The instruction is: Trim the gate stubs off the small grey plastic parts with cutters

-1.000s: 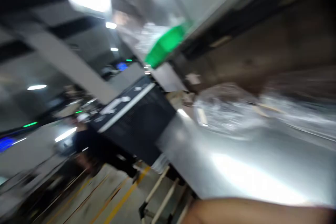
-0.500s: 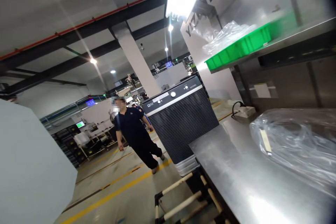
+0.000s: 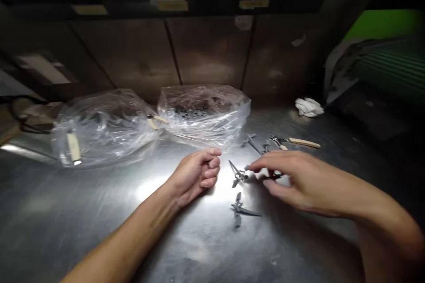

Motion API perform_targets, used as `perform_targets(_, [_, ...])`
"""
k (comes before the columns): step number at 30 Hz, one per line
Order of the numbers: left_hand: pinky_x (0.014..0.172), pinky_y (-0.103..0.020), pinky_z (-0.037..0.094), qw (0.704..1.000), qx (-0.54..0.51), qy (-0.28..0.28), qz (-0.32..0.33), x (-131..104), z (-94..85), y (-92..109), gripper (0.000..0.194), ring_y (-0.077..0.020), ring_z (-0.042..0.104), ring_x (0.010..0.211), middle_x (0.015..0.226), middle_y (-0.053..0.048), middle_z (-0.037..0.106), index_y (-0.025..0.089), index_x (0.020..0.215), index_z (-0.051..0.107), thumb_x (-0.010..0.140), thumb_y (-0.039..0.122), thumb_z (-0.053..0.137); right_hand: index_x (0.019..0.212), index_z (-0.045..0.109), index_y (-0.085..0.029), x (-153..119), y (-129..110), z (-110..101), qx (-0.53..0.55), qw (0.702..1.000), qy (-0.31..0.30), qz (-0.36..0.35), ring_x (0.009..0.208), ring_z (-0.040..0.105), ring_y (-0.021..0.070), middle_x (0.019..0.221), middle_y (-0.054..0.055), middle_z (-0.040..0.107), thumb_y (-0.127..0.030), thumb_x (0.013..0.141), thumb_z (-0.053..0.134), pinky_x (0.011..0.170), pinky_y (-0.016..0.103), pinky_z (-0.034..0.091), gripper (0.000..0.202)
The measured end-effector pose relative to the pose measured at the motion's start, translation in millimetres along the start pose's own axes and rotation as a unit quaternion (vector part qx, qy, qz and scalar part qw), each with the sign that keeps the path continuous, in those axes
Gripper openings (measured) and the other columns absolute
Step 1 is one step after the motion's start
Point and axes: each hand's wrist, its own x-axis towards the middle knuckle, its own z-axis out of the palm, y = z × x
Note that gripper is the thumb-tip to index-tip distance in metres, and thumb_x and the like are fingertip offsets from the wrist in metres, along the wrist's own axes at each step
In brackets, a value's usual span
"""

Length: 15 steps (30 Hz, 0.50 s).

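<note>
My left hand [image 3: 199,172] is curled closed over the metal bench, palm side turned up. What lies inside its fingers, if anything, is hidden. My right hand [image 3: 299,179] reaches in from the right, thumb and forefinger apart. Its fingertips are close to a small grey branched plastic part [image 3: 238,173] on the bench. Dark bits show under the right hand, partly covered by it. Another grey branched part [image 3: 244,210] lies nearer to me, and a further one [image 3: 254,143] lies farther back. Cutting pliers with cream handles [image 3: 303,142] rest behind the right hand.
A clear plastic bag with many small grey pieces [image 3: 204,117] stands at the back middle. To its left is a second clear bag [image 3: 109,130], with a cream-handled tool [image 3: 157,121] between them. A crumpled white cloth or tissue [image 3: 308,107] sits at the back right of the bench [image 3: 186,247].
The view has swung from the aisle, with a walking person and a black cooler, down to the bench. Both my hands are now in view; neither showed before.
</note>
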Motion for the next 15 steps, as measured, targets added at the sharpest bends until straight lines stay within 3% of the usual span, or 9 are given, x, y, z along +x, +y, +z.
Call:
perform_targets(1, [0.038,-0.013,0.023,1.0,0.002,0.004,0.0,2,0.9,-2,0.014,-0.0047,0.033,0.045,0.065,0.008,0.043,0.016,0.097,0.059,0.101,0.005,0.051,0.14,0.075,-0.028,1,-4,4,-0.001,0.999,-0.043,0.004,0.117,0.075,0.0278,0.133,0.008,0.078,-0.019,0.098,0.064,0.099,0.04,0.058,0.045])
perform_targets(5, [0.039,-0.014,0.031,0.999,0.031,0.039,0.0,-8,-1.3,-1,0.015,-0.0062,0.04,0.049,0.069,0.004,0.05,0.014,0.098,0.061,0.093,0.003,0.052,0.145,0.072,-0.029,26,-18,29,-0.017,0.999,-0.037,0.0,0.108,0.07,0.0276,0.124,0.01,0.072,-0.009,0.092,0.067,0.089,0.039,0.055,0.057])
perform_targets(8, [0.039,-0.014,0.03,0.997,0.054,0.057,0.005,-9,-0.9,-1,0.012,-0.0066,0.037,0.048,0.067,0.005,0.046,0.014,0.096,0.061,0.093,0.006,0.054,0.129,0.08,-0.028,37,-20,43,0.016,1.0,-0.022,-0.003,0.109,0.067,0.028,0.126,0.012,0.069,-0.011,0.095,0.069,0.087,0.038,0.052,0.039])
perform_targets(11, [0.037,-0.014,0.024,0.995,0.075,0.064,0.011,-6,0.1,-3,0.006,-0.0068,0.026,0.047,0.062,0.008,0.039,0.017,0.096,0.06,0.094,0.012,0.056,0.107,0.082,-0.022,40,-14,46,0.071,0.997,0.008,0.017,0.092,0.066,0.0214,0.111,0.009,0.072,-0.014,0.101,0.063,0.081,0.034,0.049,0.022])
perform_targets(15, [0.039,-0.013,0.017,0.991,0.101,0.076,0.041,-8,2.8,-7,0.009,-0.007,0.016,0.05,0.06,0.012,0.031,0.02,0.097,0.057,0.09,0.019,0.064,0.1,0.08,-0.019,45,-6,39,0.176,0.975,0.11,0.078,0.079,0.067,0.0169,0.092,0.005,0.076,-0.019,0.098,0.068,0.075,0.03,0.05,0.012])
